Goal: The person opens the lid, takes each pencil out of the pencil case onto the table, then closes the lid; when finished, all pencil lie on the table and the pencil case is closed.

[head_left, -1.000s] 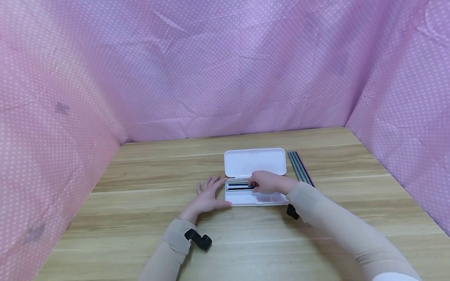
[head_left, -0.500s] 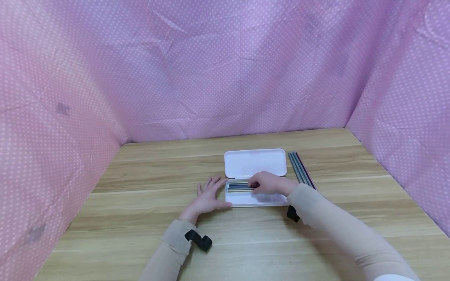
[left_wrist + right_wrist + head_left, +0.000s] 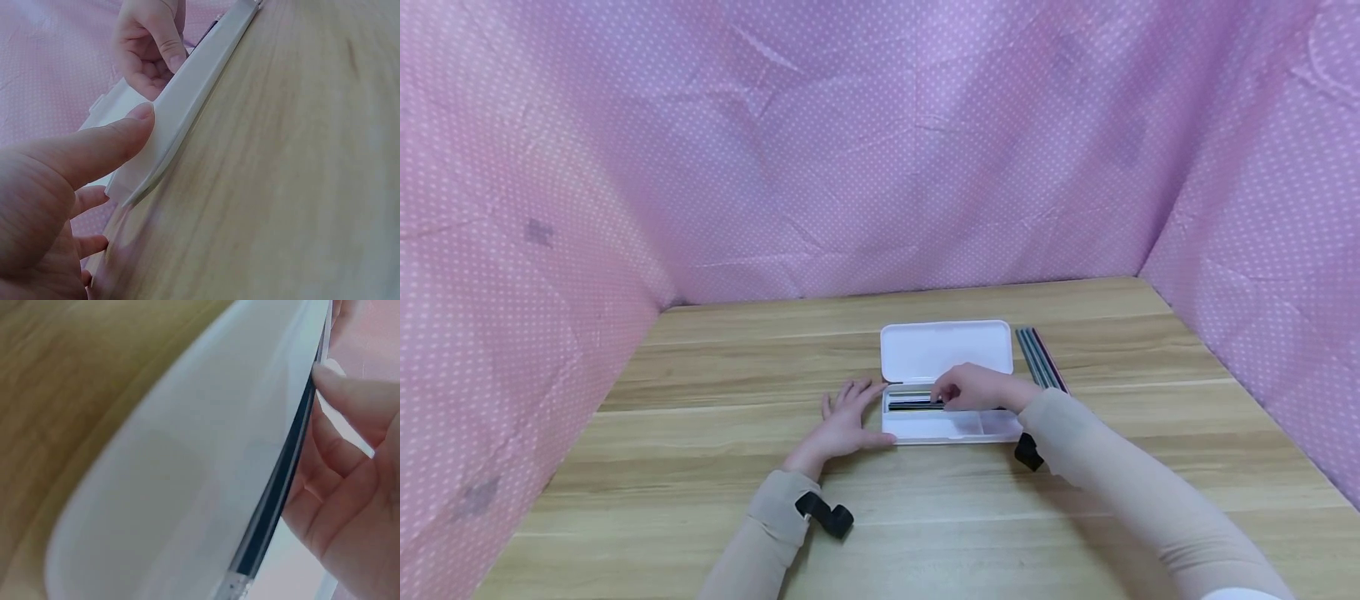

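An open white pencil case (image 3: 932, 427) lies on the table, its lid (image 3: 946, 350) folded back on the far side. Several dark pencils (image 3: 910, 407) lie lengthwise in its back compartment. My left hand (image 3: 842, 427) spreads over the case's left end, thumb at the front edge and a fingertip near the back corner. The left wrist view shows that thumb lying straight against the white wall. My right hand (image 3: 973, 388) reaches into the case from the right with curled fingers. In the right wrist view, its thumb and fingers pinch a dark pencil (image 3: 275, 487) with a silvery end.
More pencils (image 3: 1037, 358), greenish-grey and dark red, lie side by side on the wooden table (image 3: 760, 358) just right of the case. A pink dotted cloth (image 3: 880, 150) hangs around the back and sides. Each wrist carries a small black camera.
My right hand has risen slightly, showing more of the case's small right compartment. The pencils inside have shifted, with a white gap now between them. My left hand has stayed in place.
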Action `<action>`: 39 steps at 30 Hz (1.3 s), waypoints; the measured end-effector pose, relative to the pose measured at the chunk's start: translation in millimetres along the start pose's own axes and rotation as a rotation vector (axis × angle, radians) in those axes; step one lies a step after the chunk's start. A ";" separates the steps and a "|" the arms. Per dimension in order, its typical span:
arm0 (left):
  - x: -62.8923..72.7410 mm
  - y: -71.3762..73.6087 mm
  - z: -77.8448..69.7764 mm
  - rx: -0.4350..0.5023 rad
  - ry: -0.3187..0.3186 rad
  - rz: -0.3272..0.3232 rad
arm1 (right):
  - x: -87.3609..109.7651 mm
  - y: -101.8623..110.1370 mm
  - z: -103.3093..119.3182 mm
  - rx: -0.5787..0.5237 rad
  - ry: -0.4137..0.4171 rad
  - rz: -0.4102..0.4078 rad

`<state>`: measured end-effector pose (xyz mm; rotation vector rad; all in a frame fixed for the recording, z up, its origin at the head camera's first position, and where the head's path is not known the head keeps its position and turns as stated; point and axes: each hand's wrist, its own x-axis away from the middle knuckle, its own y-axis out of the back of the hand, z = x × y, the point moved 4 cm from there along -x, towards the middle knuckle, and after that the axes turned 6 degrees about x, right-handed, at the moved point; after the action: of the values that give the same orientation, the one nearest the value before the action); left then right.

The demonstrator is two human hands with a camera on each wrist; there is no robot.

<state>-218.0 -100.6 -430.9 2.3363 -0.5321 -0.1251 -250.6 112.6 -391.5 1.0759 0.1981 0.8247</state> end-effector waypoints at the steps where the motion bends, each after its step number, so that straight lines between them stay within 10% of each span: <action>1: -0.1 -0.3 0.4 -0.004 0.000 0.000 | 0.3 -0.4 -0.3 -0.006 0.000 0.010; 25: -0.3 -0.4 -0.4 0.002 0.006 -0.007 | 3.0 9.5 -1.2 -0.035 0.050 -0.092; 39: -0.2 0.2 -0.2 -0.010 0.016 0.004 | 11.0 18.8 -20.3 -0.398 -0.137 -0.239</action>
<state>-218.3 -100.5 -430.6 2.3247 -0.5277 -0.1067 -262.9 138.4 -383.1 0.7136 0.0417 0.5429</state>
